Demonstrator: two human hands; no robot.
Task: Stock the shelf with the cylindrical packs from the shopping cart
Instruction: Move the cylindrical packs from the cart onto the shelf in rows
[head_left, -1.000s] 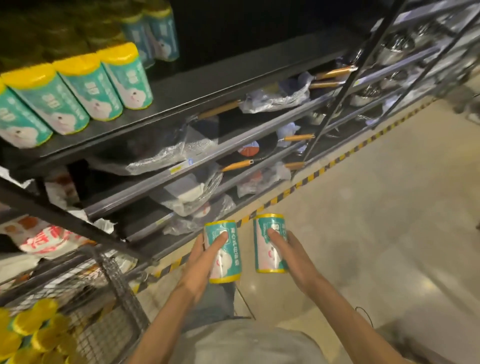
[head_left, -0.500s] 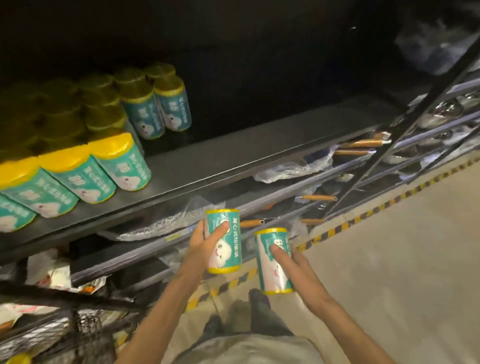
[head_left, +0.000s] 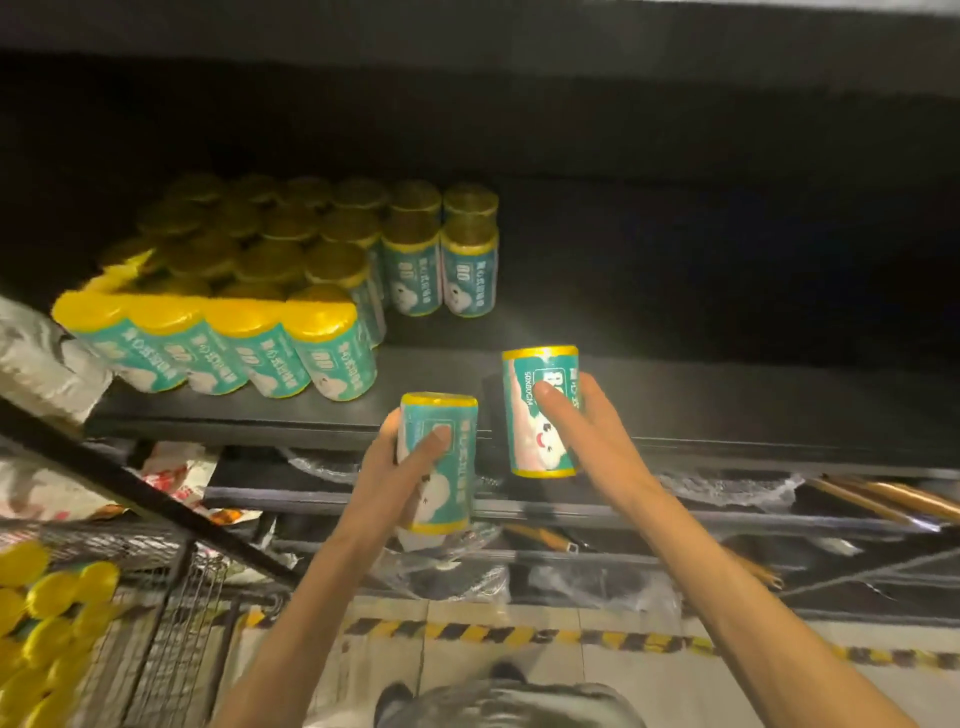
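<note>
Left grip: left hand (head_left: 410, 467) wrapped round one upright pack (head_left: 439, 462), just short of the shelf's (head_left: 727, 405) front edge.
Right grip: right hand (head_left: 587, 431) clasps a second pack (head_left: 540, 410) above that edge.
Risk: catching the edge could knock a pack loose.
Count: two packs held; the stocked packs (head_left: 291, 291) toward the shelf's left end are too many to count; more in the cart (head_left: 171, 613).

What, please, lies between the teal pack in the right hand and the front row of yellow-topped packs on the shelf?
Head view: only bare dark shelf between the right hand's pack and the front row.

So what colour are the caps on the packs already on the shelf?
Yellow, on teal-labelled packs; the head view shows it best.
</note>
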